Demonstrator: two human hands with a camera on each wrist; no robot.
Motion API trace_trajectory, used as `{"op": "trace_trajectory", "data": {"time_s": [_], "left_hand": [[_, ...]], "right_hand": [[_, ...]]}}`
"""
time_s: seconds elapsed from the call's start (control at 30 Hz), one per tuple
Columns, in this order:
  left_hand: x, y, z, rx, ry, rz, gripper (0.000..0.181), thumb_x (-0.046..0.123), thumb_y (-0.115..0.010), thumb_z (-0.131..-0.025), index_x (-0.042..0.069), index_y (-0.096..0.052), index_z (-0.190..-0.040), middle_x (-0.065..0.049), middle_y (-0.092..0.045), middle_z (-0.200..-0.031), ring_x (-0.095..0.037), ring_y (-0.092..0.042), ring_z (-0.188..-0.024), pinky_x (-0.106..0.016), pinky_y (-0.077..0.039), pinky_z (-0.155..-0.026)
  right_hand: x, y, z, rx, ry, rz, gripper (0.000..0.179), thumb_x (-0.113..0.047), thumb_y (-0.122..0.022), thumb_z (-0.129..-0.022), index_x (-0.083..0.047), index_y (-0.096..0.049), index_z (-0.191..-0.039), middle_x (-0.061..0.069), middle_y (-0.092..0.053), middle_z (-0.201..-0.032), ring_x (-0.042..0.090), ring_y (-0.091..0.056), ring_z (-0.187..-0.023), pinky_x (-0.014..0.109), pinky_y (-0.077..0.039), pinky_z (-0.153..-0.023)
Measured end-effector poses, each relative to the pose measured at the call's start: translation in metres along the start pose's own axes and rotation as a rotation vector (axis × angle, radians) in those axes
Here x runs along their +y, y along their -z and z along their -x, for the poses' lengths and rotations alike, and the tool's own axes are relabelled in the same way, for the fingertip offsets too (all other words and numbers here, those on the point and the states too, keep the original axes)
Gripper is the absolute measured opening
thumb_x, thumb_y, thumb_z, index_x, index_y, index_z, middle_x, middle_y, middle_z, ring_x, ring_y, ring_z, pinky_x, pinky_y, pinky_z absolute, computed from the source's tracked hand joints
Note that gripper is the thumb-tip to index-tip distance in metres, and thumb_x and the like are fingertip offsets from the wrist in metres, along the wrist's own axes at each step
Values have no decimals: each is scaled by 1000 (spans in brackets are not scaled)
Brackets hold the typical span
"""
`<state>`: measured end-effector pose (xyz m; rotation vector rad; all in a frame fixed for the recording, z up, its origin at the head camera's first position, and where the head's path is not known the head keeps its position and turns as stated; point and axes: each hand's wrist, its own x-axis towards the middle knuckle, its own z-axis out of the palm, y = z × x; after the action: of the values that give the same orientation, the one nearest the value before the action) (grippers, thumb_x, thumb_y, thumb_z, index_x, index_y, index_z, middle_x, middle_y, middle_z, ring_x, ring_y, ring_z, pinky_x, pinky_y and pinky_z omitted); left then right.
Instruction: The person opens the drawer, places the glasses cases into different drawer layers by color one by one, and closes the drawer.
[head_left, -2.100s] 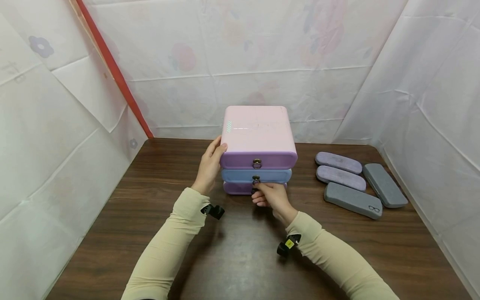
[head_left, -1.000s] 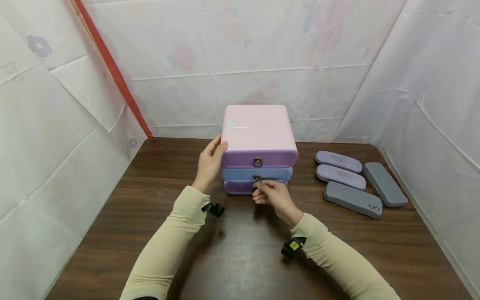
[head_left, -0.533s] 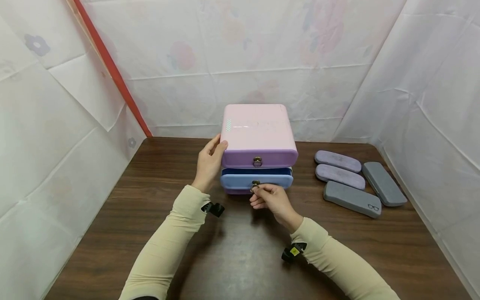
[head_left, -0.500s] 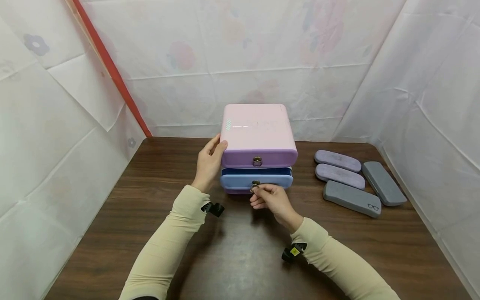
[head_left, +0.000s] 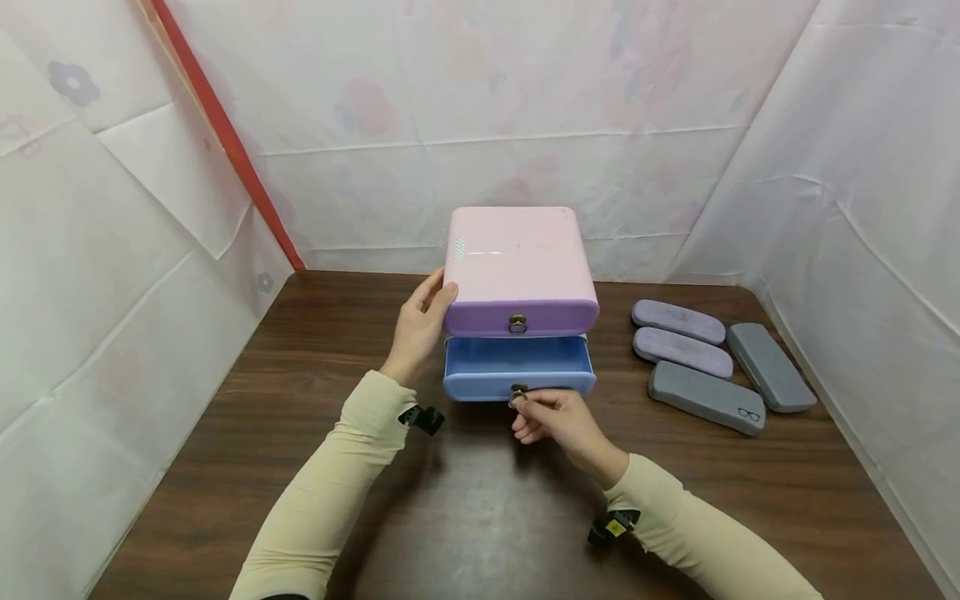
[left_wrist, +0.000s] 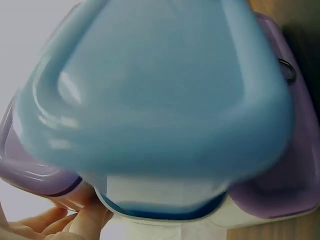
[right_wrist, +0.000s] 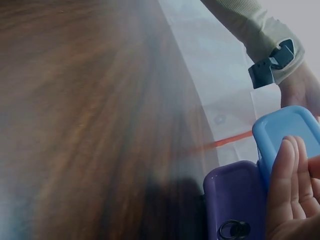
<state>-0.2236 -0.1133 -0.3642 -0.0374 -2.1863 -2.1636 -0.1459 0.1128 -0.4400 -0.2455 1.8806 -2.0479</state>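
Brown wood tabletop (head_left: 480, 525), drawer unit (head_left: 517, 258) at frame centre, blue drawer (head_left: 480, 387) partly out, right hand (head_left: 567, 427) pinching its ring pull (head_left: 517, 390), left hand (head_left: 417, 327) laid along unit's left side

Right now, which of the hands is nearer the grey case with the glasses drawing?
Right. The right hand pinches the ring on the blue drawer, left of the case; the left hand, farther left, touches the pink cabinet.
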Motion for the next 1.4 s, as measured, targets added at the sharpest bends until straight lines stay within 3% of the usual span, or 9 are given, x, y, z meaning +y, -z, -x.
{"op": "trace_trajectory", "data": {"time_s": [0.13, 0.5, 0.67, 0.83, 1.17, 1.27, 1.4], "left_hand": [[1, 1, 1, -14, 3, -18, 59, 43, -58, -96, 26, -41, -150, -9, -57, -132, -16, -59, -98, -24, -54, -74], [3, 1, 2, -52, 25, -34, 61, 48, -57, -96, 29, -38, -151, -6, -52, -142, -21, -57, -111, -36, -53, -88], [2, 2, 3, -52, 30, -41, 62, 50, -57, -96, 31, -37, -151, -4, -51, -144, -23, -56, -116, -39, -53, -93], [2, 4, 2, -57, 23, -47, 62, 51, -56, -96, 31, -37, -151, -4, -50, -145, -23, -55, -119, -41, -51, -96], [1, 4, 1, -63, 19, -29, 60, 49, -55, -97, 30, -37, -151, -4, -50, -145, -23, -55, -117, -38, -53, -93], [1, 4, 1, -64, 23, -24, 61, 49, -55, -97, 30, -37, -151, -4, -50, -144, -22, -56, -116, -37, -53, -91], [1, 4, 2, -64, 17, -21, 60, 49, -55, -97, 30, -37, -151, -4, -50, -144, -22, -56, -113, -35, -53, -88]], "right_hand": [[2, 3, 10, -39, -12, 11, 41, -13, -62, -95, 23, -57, -114, -3, -71, -71, 10, -68, -62, 30, -60, -63], [14, 7, 36, -160, 14, 78, 43, -13, -58, -99, 25, -54, -118, -5, -71, -74, 8, -69, -68, 29, -60, -64], [19, 7, 45, -178, 5, 60, 45, -13, -59, -98, 26, -54, -118, -4, -71, -75, 8, -69, -67, 28, -59, -64], [22, 6, 50, -190, 9, 69, 41, -11, -59, -98, 25, -55, -118, 4, -73, -77, 9, -70, -67, 28, -60, -63], [27, 5, 52, -191, 6, 69, 39, -8, -58, -97, 25, -55, -119, 16, -72, -80, 9, -69, -66, 27, -59, -62], [29, 5, 53, -189, 8, 65, 39, -8, -58, -97, 24, -55, -119, 15, -72, -79, 9, -69, -66, 27, -59, -62], [31, 3, 55, -195, -13, 54, 42, -11, -59, -97, 24, -55, -120, 4, -73, -77, 8, -69, -67, 26, -59, -63]]}}
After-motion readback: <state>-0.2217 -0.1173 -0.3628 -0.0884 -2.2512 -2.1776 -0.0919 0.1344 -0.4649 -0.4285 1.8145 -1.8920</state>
